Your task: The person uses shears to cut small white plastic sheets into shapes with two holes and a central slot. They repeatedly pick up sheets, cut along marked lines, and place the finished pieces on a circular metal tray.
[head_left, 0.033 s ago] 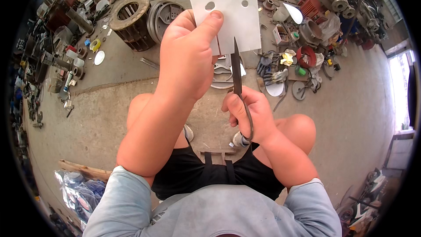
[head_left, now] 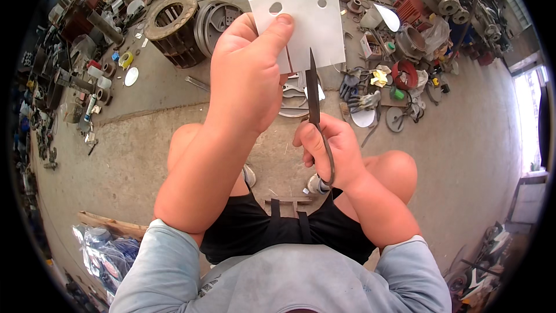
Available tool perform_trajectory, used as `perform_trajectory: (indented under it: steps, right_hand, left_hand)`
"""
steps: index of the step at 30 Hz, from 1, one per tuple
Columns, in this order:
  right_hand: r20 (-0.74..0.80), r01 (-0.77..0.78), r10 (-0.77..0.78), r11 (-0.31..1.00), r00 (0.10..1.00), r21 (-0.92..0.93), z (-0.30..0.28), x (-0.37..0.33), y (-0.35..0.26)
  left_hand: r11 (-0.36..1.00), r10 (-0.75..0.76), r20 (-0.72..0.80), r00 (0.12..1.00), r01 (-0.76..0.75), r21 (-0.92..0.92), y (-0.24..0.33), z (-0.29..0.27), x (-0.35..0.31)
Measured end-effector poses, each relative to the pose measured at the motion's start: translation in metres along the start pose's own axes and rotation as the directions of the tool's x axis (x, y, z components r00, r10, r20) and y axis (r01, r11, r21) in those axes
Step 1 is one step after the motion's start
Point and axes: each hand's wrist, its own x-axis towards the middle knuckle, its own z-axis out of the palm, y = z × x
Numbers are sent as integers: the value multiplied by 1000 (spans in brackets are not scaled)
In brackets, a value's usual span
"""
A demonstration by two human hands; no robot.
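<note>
Between its thumb and fingers, my left hand [head_left: 249,75] pinches a white sheet [head_left: 318,32] by its left part. Two holes pierce the sheet near its far edge, and a narrow slit runs in from its near edge beside my thumb. My right hand [head_left: 339,150] is closed round the handle of dark metal scissors [head_left: 313,93]. Their blades point away from me, with the tip overlapping the sheet's near edge. Whether the blades are parted is hard to see. Below the sheet, a grey metal ring-shaped part [head_left: 295,104] lies on the floor, partly hidden.
A rusty slotted cylinder [head_left: 174,29] and grey metal wheels [head_left: 217,26] stand at the far left. Work gloves [head_left: 365,101], a red ring [head_left: 405,75] and a white disc [head_left: 363,117] lie to the right. Plastic-wrapped goods [head_left: 107,255] sit at the near left.
The sheet has shifted very slightly up and left with my left hand. The scissors and my right hand look almost unmoved.
</note>
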Motion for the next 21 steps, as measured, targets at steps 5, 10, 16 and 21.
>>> perform_trajectory:
  steps: [5, 10, 16, 21]
  right_hand:
    - [-16, 102, -105, 985, 994, -138, -5, 4, 11]
    - [-15, 161, -172, 948, 985, -275, -8, 10, 13]
    - [-23, 190, -207, 934, 978, -304, -10, 15, 13]
    - [-87, 148, -169, 966, 982, -211, -5, 15, 7]
  left_hand:
    - [998, 24, 56, 998, -21, -58, 4, -4, -2]
    - [995, 64, -9, 998, -64, -83, 7, 1, -2]
    - [992, 121, 68, 990, -119, -28, 7, -12, 4]
    - [995, 89, 52, 995, -87, -48, 11, -11, 4]
